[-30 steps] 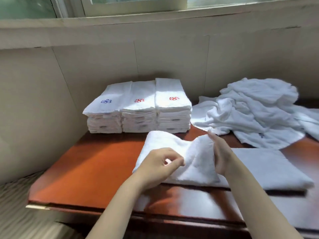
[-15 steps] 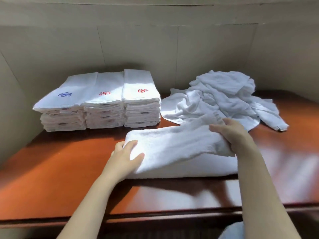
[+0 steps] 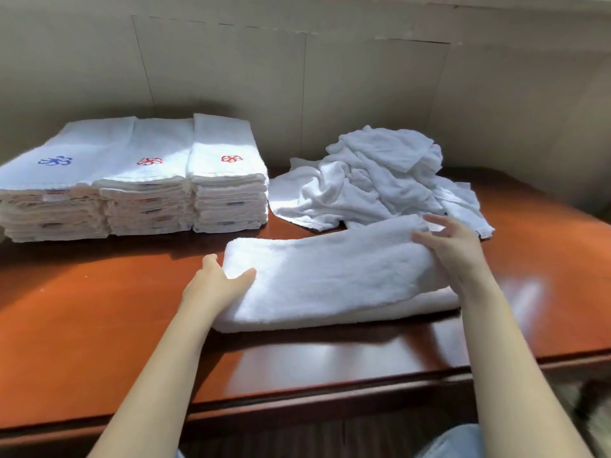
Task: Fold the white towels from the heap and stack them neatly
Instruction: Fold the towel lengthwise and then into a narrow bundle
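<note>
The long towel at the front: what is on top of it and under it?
The left hand and the right hand rest on the ends of the long towel. It lies on the wooden table; whatever is beneath the cloth is covered.

Head camera looks forward and down, near the table (image 3: 82,309).
</note>
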The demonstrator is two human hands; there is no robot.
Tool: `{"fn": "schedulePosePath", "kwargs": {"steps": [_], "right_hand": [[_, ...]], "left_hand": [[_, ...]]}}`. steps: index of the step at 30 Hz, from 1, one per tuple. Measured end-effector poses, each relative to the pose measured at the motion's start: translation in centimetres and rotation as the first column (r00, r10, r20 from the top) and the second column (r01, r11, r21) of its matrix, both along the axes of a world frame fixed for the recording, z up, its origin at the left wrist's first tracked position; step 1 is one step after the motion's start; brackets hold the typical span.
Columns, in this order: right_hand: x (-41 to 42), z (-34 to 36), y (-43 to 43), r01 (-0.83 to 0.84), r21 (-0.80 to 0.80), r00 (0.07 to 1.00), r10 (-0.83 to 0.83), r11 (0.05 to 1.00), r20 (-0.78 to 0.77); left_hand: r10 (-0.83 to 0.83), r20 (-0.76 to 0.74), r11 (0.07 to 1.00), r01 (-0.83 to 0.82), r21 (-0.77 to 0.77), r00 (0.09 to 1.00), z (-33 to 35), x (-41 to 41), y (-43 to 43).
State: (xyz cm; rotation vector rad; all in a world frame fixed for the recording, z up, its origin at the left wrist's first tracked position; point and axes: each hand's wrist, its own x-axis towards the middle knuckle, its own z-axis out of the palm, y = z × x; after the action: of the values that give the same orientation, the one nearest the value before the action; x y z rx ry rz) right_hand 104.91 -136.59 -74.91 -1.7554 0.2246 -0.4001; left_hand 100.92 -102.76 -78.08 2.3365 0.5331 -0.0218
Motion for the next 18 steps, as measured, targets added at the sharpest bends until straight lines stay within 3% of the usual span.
{"fn": "schedulePosePath", "kwargs": {"steps": [2, 4, 6, 9, 12, 14, 18], "right_hand": [[0.3, -0.3, -1.1, 0.056, -0.094, 0.998, -0.058, 0.994, -0.011], [0.3, -1.4, -1.9, 0.013, -0.239, 0.986, -0.053, 0.971, -0.161], [0.1, -2.5, -2.2, -0.083, -0.286, 0.958, -0.003, 0.955, -0.287], [0.1, -2.7, -2.5, -0.118, -0.189, 0.966, 0.068, 0.975, -0.25], [0.1, -2.2, -2.6, -0.12, -0.126, 0.978, 0.096, 0.985, -0.185], [0.0, -1.8, -2.8, -0.111, -0.038, 0.984, 0.104, 0.993, -0.146], [0.0, -0.9, -3.3, -0.067, 0.17, 0.991, 0.085, 0.983, -0.103]], "left_hand": [[-0.022, -0.011, 1.0, 0.022, -0.016, 1.0, -0.2, -0.1, -0.6], [-0.059, 0.022, 0.998, 0.059, -0.007, 0.998, -0.4, -0.1, -0.8], [-0.108, 0.071, 0.994, 0.107, 0.019, 0.992, -0.6, -0.2, -0.7], [-0.175, 0.112, 0.984, 0.177, -0.006, 0.978, -0.8, -0.4, -0.1], [-0.256, 0.162, 0.898, 0.296, -0.325, 0.953, -0.7, -0.8, 0.7], [-0.295, 0.17, 0.821, 0.34, -0.458, 0.94, -0.5, -1.1, 1.0], [-0.266, 0.198, 0.86, 0.325, -0.394, 0.943, -1.0, -0.8, 0.2]]}}
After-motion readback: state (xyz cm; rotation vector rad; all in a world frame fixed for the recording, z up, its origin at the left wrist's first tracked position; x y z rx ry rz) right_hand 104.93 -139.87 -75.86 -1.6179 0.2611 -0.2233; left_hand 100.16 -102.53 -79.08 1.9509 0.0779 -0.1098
